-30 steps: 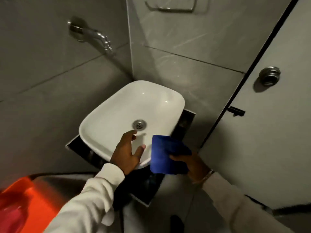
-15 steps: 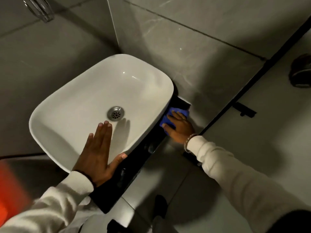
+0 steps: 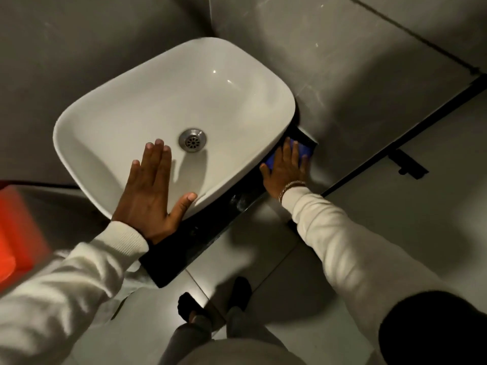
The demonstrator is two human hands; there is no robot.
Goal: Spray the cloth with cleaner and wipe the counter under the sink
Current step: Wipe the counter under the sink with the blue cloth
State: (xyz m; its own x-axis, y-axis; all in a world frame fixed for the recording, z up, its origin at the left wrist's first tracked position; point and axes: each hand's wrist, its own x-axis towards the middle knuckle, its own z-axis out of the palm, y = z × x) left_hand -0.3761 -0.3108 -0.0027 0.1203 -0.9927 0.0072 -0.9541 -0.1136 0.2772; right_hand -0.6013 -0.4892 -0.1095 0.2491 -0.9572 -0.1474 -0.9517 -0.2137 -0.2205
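A white basin (image 3: 126, 119) with a steel drain (image 3: 192, 140) sits on a narrow black counter (image 3: 203, 227). My left hand (image 3: 150, 198) lies flat and spread on the basin's near rim, holding nothing. My right hand (image 3: 286, 168) presses flat on a blue cloth (image 3: 303, 151) on the counter's far right end, just beside the basin's right edge. Most of the cloth is hidden under the hand. No spray bottle is in view.
Grey tiled walls close in behind and to the right of the basin. A black-framed partition (image 3: 411, 138) runs along the right. An orange object (image 3: 18, 230) sits at the left edge. My feet (image 3: 210, 304) stand on the grey floor tiles below the counter.
My right hand carried the blue cloth from in front of the basin to the counter's far right end and pressed it down. My left hand flattened on the rim. The view tilted downward.
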